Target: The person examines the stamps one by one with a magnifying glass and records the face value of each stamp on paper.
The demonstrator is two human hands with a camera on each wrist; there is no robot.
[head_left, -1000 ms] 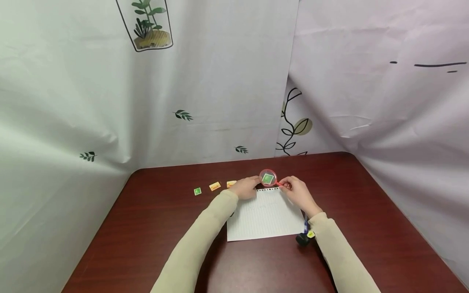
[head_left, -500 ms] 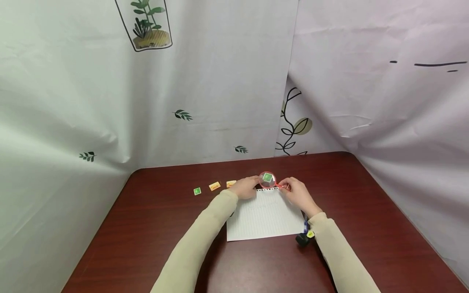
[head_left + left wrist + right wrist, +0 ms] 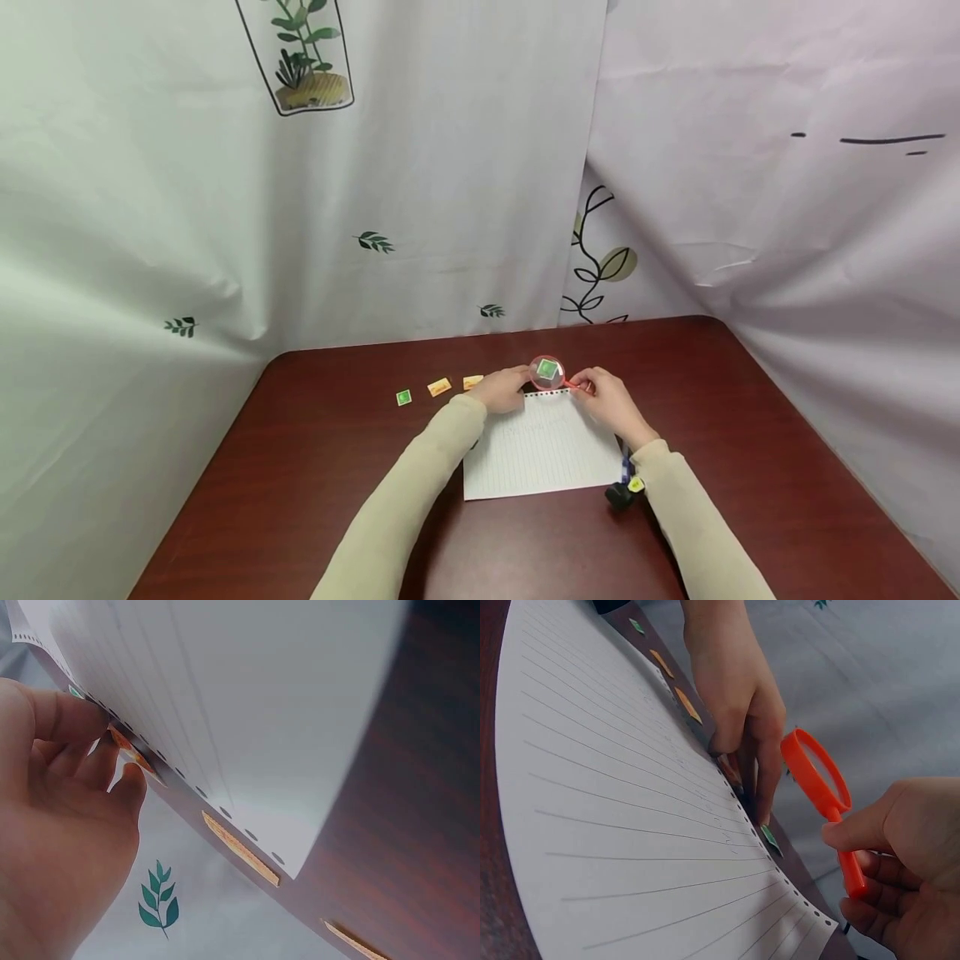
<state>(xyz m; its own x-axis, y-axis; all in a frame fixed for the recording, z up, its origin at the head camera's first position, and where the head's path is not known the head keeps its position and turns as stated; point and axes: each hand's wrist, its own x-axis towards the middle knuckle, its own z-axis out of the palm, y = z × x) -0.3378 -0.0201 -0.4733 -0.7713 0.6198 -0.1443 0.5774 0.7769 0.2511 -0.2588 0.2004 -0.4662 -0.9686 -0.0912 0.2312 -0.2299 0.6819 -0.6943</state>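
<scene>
My right hand (image 3: pixel 609 406) pinches the handle of a small red-orange magnifying glass (image 3: pixel 847 862) between thumb and fingers. Its round lens is held over a small green stamp-like piece (image 3: pixel 771 841), which shows enlarged through it in the head view. My left hand (image 3: pixel 501 390) reaches across the paper's top edge, its fingertips right at that green piece. Beneath those fingers lies an orange-brown piece (image 3: pixel 731 772), partly hidden. Under both wrists is a lined sheet (image 3: pixel 547 446) with punched holes along its far edge and faint writing near the top.
Left of the left hand, a row on the dark red table (image 3: pixel 315 467) holds a green piece (image 3: pixel 403 397) and two orange pieces, the nearer one (image 3: pixel 472 382) beside the hand. A black object (image 3: pixel 619 496) lies by the right wrist. White printed cloth (image 3: pixel 450 167) hangs behind.
The magnifying glass has shifted very slightly left over the green piece, still gripped by the right hand. The left hand stays in place. The head view has tilted up a little.
</scene>
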